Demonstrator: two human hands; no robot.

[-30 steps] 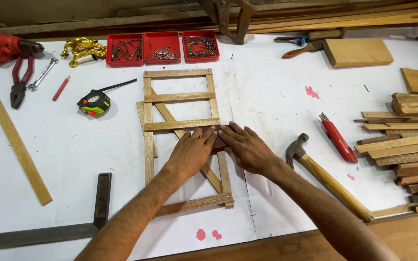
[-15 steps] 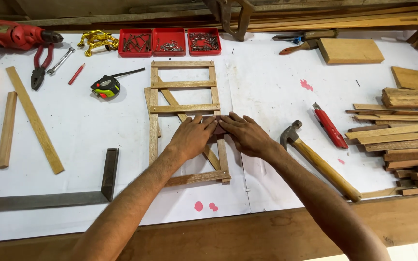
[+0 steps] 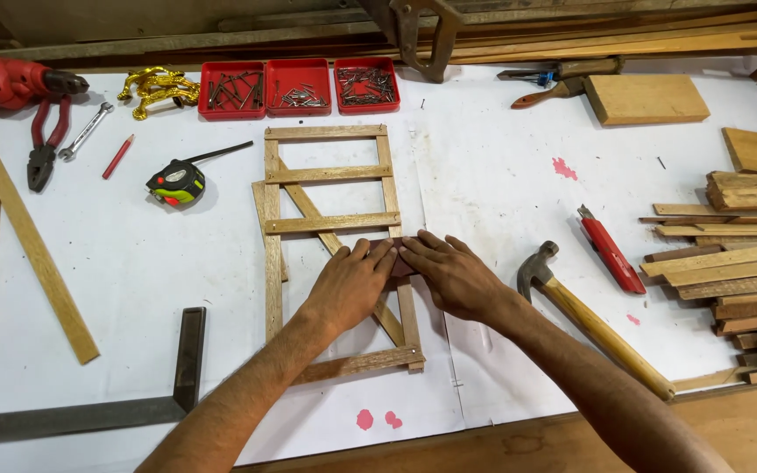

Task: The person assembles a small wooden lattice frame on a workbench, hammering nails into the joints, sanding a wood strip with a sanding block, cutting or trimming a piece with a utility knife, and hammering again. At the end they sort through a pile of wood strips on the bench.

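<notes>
Wooden slats nailed into a ladder-like rectangular frame lie flat under both hands. Left hand and right hand press open-palmed, fingertips meeting on its right rail, gripping nothing. Just right of the right hand rests a wooden-handled claw hammer.

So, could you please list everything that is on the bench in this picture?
wooden frame: one, light brown, centre
trays of nails: three, red, back
tape measure: one, yellow and black, left of frame
pliers: one, red handles, far left
spanner: one, silver, beside pliers
pencil: one, red, left
square: one, dark metal, front left
hammer: one, wooden handle, right
knife: one, red, right
wood strips: many, brown, far right
left hand: flat on frame
right hand: flat on frame
</notes>
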